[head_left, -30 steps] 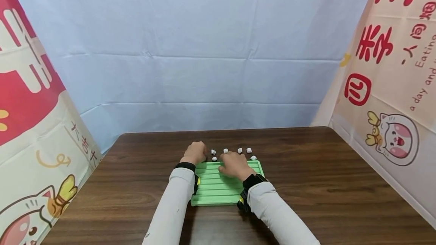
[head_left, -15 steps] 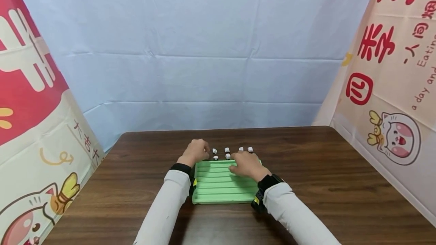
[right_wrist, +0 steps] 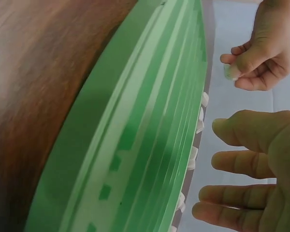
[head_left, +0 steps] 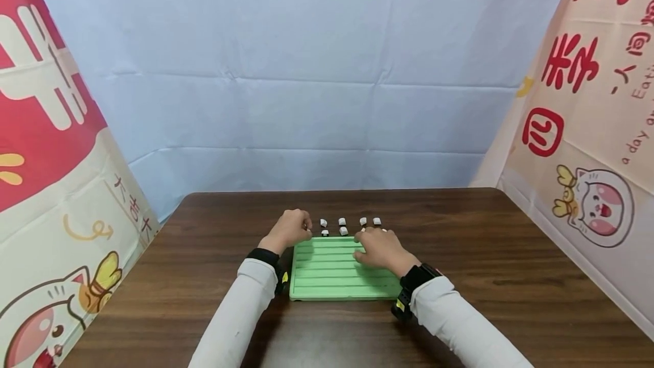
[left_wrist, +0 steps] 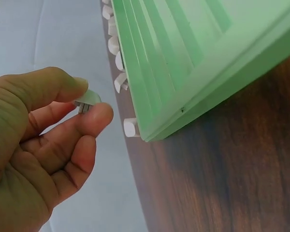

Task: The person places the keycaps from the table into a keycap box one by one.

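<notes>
My left hand (head_left: 290, 227) is at the far left corner of the green ridged tray (head_left: 342, 277). Between thumb and fingertip it pinches a small white keycap (left_wrist: 90, 98), whose stem shows underneath in the left wrist view. Over the right part of the tray hovers my right hand (head_left: 383, 249). In the right wrist view its fingers (right_wrist: 232, 193) are spread and fairly straight, with nothing between them. Loose white keycaps (head_left: 343, 231) lie in two rough rows just beyond the tray's far edge, some partly hidden by the right hand.
The tray stands on a dark brown wooden table (head_left: 460, 277). A pale blue cloth (head_left: 306, 84) hangs behind the table, and printed cloths (head_left: 592, 146) flank it on both sides.
My right hand has moved right across the tray, uncovering another loose keycap near the far edge. The left hand has stayed by the far left corner, its forearm swinging slightly left.
</notes>
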Demonstrator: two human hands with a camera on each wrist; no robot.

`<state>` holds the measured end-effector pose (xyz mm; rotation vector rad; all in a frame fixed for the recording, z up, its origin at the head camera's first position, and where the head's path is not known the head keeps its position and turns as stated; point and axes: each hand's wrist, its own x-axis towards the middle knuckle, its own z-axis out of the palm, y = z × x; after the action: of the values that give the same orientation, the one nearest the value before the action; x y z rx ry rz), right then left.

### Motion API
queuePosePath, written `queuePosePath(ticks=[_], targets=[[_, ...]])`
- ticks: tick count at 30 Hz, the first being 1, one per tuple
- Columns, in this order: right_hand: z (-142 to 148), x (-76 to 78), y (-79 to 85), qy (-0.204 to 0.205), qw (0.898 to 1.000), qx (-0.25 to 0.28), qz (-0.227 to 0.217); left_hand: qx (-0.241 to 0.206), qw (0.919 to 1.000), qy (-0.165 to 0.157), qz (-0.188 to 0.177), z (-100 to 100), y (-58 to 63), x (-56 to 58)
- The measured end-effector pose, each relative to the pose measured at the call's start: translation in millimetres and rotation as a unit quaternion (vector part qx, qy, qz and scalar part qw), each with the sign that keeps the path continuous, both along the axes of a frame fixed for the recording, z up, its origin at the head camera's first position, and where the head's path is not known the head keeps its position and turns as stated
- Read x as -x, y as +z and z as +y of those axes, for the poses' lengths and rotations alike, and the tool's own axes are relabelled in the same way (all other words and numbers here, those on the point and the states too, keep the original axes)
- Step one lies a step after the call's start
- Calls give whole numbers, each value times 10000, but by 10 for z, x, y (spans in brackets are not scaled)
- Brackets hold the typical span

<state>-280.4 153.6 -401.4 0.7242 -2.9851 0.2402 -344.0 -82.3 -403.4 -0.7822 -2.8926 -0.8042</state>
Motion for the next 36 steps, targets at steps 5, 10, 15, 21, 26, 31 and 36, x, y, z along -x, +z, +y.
queuePosePath(ticks=[5,10,15,21,26,31,36], targets=[[5,-46,39,52,9998,-172,25,-144,9996,-179,-144,-10,5,-46],[-8,-106,38,109,9998,-167,-15,-311,9987,-370,-178,-63,-45,-81],[-4,-177,36,100,9997,-46,-224,-583,9966,-517,-261,-122,-81,-116],[30,-259,32,92,9997,-22,-241,-722,9952,-532,-380,-196,-104,-183],[118,-319,6,118,9998,66,-137,-833,9938,-611,-401,-243,-126,-222],[262,-374,-58,168,9998,-10,81,-986,9919,-611,-511,-289,-123,-239],[356,-413,-135,224,9977,2,642,-1121,9904,-635,-497,-345,-126,-239]])
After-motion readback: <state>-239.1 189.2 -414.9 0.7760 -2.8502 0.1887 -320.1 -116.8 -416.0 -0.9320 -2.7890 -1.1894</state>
